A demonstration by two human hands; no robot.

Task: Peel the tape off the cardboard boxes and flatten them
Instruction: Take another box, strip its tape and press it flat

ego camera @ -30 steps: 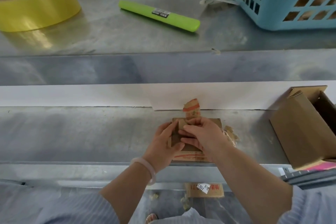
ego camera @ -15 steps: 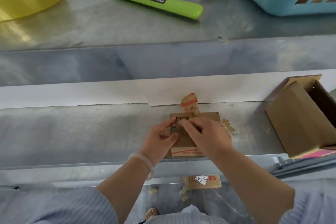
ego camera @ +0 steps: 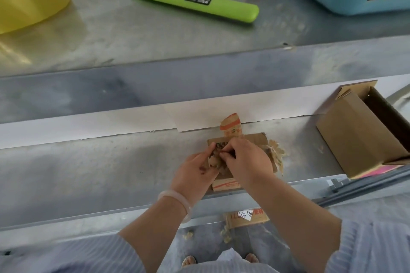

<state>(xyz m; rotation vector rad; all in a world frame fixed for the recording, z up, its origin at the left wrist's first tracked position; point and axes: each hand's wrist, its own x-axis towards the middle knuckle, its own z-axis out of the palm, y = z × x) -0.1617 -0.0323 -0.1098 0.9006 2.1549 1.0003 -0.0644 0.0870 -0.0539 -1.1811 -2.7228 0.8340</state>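
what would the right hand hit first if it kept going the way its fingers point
Most likely the crumpled tape scrap that both hands pinch over the flattened cardboard box. The right hand points left toward it, and the left hand sits just behind; depth between them is unclear.

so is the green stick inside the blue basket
No, the green stick lies on the bare upper metal shelf, to the left of the blue basket and clear of it.

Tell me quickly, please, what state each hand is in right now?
Left hand: pinching crumpled tape on the box.
Right hand: fingertips pinching the same tape.
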